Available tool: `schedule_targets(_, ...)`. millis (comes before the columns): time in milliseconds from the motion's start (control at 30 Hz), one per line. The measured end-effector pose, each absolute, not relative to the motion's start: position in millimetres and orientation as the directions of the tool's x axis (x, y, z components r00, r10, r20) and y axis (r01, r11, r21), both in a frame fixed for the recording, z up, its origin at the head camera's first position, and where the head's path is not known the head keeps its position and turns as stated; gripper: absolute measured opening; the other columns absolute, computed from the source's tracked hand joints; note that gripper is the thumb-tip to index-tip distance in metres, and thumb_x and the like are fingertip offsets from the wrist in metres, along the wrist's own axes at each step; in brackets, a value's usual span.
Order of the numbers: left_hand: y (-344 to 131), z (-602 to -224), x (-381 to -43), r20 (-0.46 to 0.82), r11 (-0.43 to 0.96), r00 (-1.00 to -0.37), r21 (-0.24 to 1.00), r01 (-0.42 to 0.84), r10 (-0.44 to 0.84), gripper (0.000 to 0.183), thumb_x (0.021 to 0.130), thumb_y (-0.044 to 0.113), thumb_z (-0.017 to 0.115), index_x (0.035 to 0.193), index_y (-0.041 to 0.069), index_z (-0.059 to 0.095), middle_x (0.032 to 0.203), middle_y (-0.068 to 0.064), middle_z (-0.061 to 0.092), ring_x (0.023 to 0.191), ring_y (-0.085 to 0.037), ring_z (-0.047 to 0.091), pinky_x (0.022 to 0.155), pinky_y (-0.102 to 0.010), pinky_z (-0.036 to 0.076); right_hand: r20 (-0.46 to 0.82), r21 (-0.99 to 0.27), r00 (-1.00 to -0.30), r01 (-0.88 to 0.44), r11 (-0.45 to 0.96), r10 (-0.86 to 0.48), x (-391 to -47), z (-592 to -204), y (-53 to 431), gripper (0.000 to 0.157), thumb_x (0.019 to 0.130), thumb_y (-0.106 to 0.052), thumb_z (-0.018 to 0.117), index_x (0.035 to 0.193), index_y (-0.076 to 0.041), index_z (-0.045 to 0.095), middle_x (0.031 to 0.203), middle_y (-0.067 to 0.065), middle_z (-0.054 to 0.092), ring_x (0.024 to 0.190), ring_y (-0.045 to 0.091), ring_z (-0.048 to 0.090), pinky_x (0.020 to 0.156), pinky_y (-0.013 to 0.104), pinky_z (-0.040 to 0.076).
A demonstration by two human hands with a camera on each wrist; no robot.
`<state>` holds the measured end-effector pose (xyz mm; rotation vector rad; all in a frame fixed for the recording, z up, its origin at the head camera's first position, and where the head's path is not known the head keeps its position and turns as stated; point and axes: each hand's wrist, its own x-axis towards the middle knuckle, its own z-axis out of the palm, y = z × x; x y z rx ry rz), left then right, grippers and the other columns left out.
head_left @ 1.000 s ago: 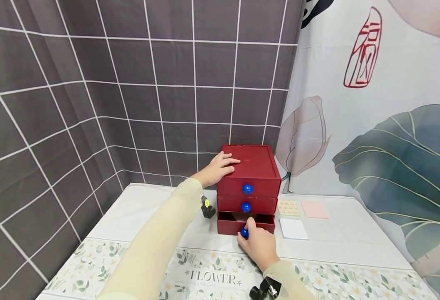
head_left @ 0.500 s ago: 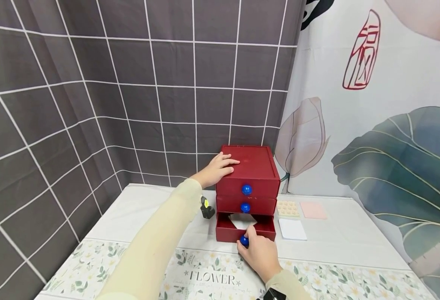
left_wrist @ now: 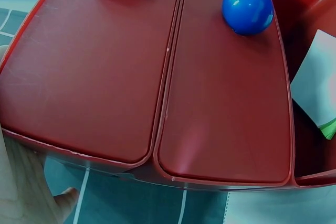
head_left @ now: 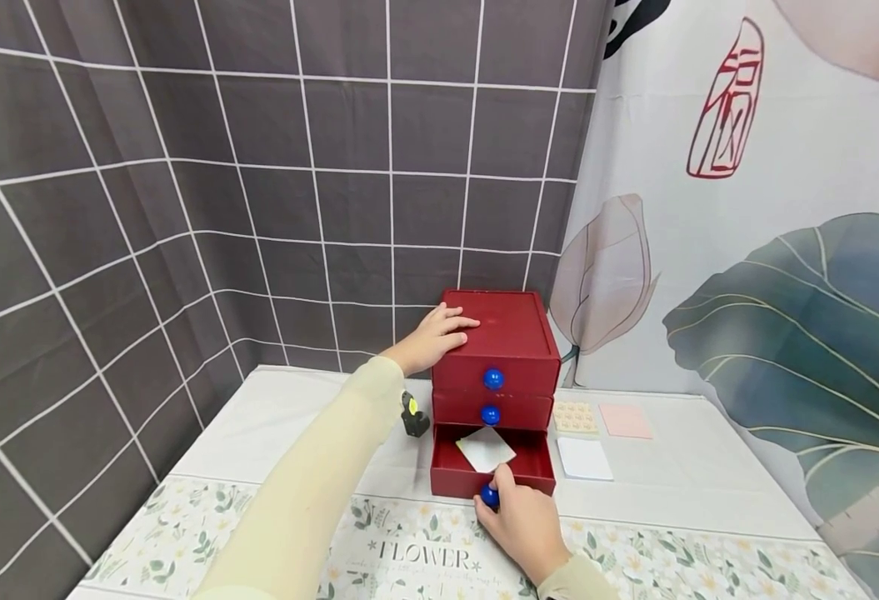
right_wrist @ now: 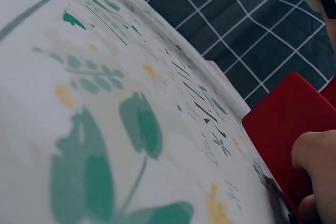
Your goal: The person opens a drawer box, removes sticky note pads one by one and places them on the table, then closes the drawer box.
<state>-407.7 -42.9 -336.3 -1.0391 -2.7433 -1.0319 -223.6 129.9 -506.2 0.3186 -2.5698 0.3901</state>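
A red cabinet [head_left: 495, 325] with three stacked drawers stands on the table, a blue ball knob on each front. Its bottom drawer [head_left: 454, 482] is pulled out, and a pale paper pad [head_left: 486, 448] lies inside; the left wrist view shows a green edge on the pad [left_wrist: 319, 80]. My right hand [head_left: 521, 521] pinches the bottom drawer's blue knob [head_left: 489, 496] between thumb and fingers. With fingers spread, my left hand [head_left: 435, 337] rests on the cabinet's top left edge. The upper two drawers are closed, their knobs [head_left: 493, 379] untouched.
Right of the cabinet lie a white paper pad [head_left: 585, 459], a pink sheet [head_left: 626, 421] and a beige patterned block [head_left: 576, 417]. A black device [head_left: 413, 415] shows beneath my left wrist. Dark gridded cloth [head_left: 349, 208] hangs behind.
The bottom drawer has slid farther out toward me with my right hand on its knob, and the pad inside has come into view. My left hand stays on the cabinet.
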Motion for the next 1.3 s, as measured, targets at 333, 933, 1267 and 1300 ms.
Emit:
schedule_targets(333,-43.6,-337.1,-409.4,0.245,0.555,-0.784,0.589,0.588,0.570,0.038,0.094,0.030,0.047,0.131,0.028,0.051,0.146,-0.001,0.028,0.138,-0.018,0.000,0.107,-0.049,0.013,0.510,-0.194,-0.843,-0.308,0.932,-0.172,-212.1,-506.6,130.0,0.037,0.073,-0.044,0.072,0.083,-0.019,0.046,0.047,-0.016,0.039,0.036,0.004,0.035,0.037,0.021,0.029)
schedule_targets(933,-43.2,-336.3,-406.9,0.260,0.553,-0.779,0.580,0.598,0.570,0.038,0.093,0.029,0.047,0.131,0.026,0.052,0.145,-0.003,0.029,0.138,-0.020,0.002,0.107,-0.049,0.013,0.720,0.002,-0.612,-0.470,0.883,-0.327,-227.3,-449.6,129.7,0.017,0.077,-0.036,0.065,0.078,-0.022,0.056,0.056,-0.014,0.047,0.049,0.005,0.044,0.040,0.019,0.032)
schedule_targets(1267,-43.0,-335.3,-405.6,0.247,0.559,-0.785,0.584,0.588,0.568,0.038,0.093,0.029,0.048,0.131,0.026,0.051,0.146,-0.002,0.028,0.138,-0.019,0.002,0.107,-0.049,0.015,0.272,-0.136,-0.878,-0.441,0.887,-0.395,-272.4,-433.7,141.3,0.029,0.075,-0.039,0.074,0.098,-0.022,0.072,0.079,-0.007,0.067,0.068,0.011,0.060,0.061,0.030,0.050)
schedule_targets(1300,-43.0,-335.7,-405.8,0.248,0.556,-0.782,0.583,0.592,0.572,0.038,0.093,0.029,0.048,0.131,0.026,0.051,0.146,-0.002,0.028,0.138,-0.020,0.002,0.107,-0.049,0.015,0.237,-0.138,-0.879,-0.452,0.881,-0.414,-275.6,-434.5,142.2,0.032,0.074,-0.040,0.074,0.101,-0.022,0.071,0.079,-0.006,0.067,0.068,0.011,0.059,0.061,0.030,0.050)
